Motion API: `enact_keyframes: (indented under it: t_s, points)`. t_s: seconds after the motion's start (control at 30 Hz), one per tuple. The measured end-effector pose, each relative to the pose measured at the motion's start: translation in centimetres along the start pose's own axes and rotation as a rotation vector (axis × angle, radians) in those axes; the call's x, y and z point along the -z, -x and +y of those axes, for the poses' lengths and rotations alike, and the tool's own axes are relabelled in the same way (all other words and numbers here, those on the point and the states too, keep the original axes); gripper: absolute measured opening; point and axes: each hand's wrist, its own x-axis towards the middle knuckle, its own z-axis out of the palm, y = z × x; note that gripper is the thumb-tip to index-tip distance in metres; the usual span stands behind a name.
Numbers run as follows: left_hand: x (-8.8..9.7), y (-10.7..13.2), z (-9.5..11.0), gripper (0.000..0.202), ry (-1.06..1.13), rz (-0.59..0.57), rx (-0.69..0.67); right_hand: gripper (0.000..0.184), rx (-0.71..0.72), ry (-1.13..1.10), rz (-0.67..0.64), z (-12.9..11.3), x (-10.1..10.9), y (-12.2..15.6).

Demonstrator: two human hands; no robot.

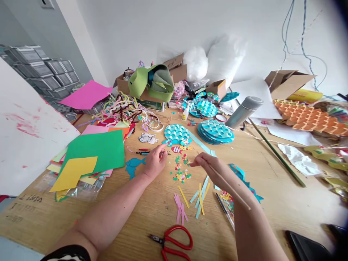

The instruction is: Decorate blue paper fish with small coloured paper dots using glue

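My left hand (155, 159) rests on the wooden table (272, 188), fingers curled in a pinch near a small pen-like tool (143, 152); what it holds is too small to name. My right hand (208, 165) is pinched shut on a thin wooden stick (231, 188) that runs back along my forearm. Between the hands lie small coloured paper fish and dots (181, 170). A blue paper fish (133, 165) lies left of my left hand. A teal scalloped paper piece (176, 132) sits just beyond.
Red-handled scissors (174, 243) lie at the near edge. Paper strips (199, 195) are scattered in front. Green and yellow sheets (92, 152) are stacked left. Teal scale discs (216, 131), a grey bottle (243, 110), a green rod (277, 154), orange scalloped paper (310, 116) and boxes fill the back.
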Motion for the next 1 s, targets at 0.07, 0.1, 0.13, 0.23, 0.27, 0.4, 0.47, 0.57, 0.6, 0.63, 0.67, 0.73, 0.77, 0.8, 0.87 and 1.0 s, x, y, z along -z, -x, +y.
enact_keyframes:
  t_s: [0.07, 0.1, 0.13, 0.23, 0.27, 0.4, 0.47, 0.57, 0.6, 0.63, 0.67, 0.73, 0.77, 0.8, 0.87, 1.0]
  points:
    - [0.0, -0.1, -0.1, 0.032, 0.009, 0.007, -0.003, 0.033, 0.048, 0.081, -0.064, 0.3, -0.6, -0.3]
    - [0.1, -0.1, -0.1, 0.032, 0.006, 0.011, -0.011, 0.033, 0.072, 0.112, -0.088, 0.4, -0.8, -0.4]
    - [0.1, -0.1, -0.1, 0.032, 0.002, 0.014, -0.02, 0.033, 0.093, 0.132, -0.106, 0.6, -0.9, -0.4]
    - [0.1, -0.1, -0.2, 0.03, -0.003, 0.024, -0.043, 0.031, 0.133, 0.162, -0.136, 1.1, -1.1, -0.4]
    - [0.0, -0.1, -0.2, 0.03, -0.001, 0.027, -0.05, 0.03, 0.139, 0.172, -0.146, 1.2, -1.2, -0.4]
    - [-0.1, 0.0, -0.3, 0.029, 0.009, 0.042, -0.07, 0.025, 0.141, 0.243, -0.186, 1.4, -1.6, -0.4]
    - [-0.1, 0.0, -0.3, 0.029, 0.022, 0.042, -0.065, 0.022, 0.112, 0.277, -0.216, 1.2, -1.8, -0.4]
    - [0.0, -0.1, -0.3, 0.029, 0.061, 0.046, -0.049, 0.018, 0.071, 0.285, -0.241, 0.7, -2.1, -0.5]
    - [0.1, -0.1, -0.3, 0.029, 0.078, 0.054, -0.039, 0.018, 0.073, 0.28, -0.234, 0.6, -2.3, -0.6]
    - [0.1, -0.2, -0.3, 0.029, 0.098, 0.067, -0.026, 0.019, 0.083, 0.27, -0.22, 0.4, -2.5, -0.6]
    - [0.2, -0.2, -0.3, 0.028, 0.117, 0.086, -0.011, 0.019, 0.095, 0.258, -0.209, 0.3, -2.7, -0.6]
    - [0.3, -0.3, -0.2, 0.028, 0.154, 0.131, 0.017, 0.021, 0.104, 0.228, -0.219, 0.2, -3.2, -0.7]
    - [0.3, -0.3, -0.2, 0.028, 0.169, 0.154, 0.028, 0.022, 0.103, 0.211, -0.231, 0.2, -3.5, -0.7]
    - [0.4, -0.3, -0.1, 0.028, 0.181, 0.17, 0.036, 0.022, 0.101, 0.196, -0.239, 0.3, -3.7, -0.7]
    - [0.5, -0.3, 0.0, 0.028, 0.2, 0.176, 0.049, 0.023, 0.094, 0.189, -0.213, 0.6, -4.0, -0.7]
    - [0.4, -0.2, 0.0, 0.027, 0.213, 0.154, 0.048, 0.026, 0.083, 0.211, -0.107, 1.1, -4.2, -1.0]
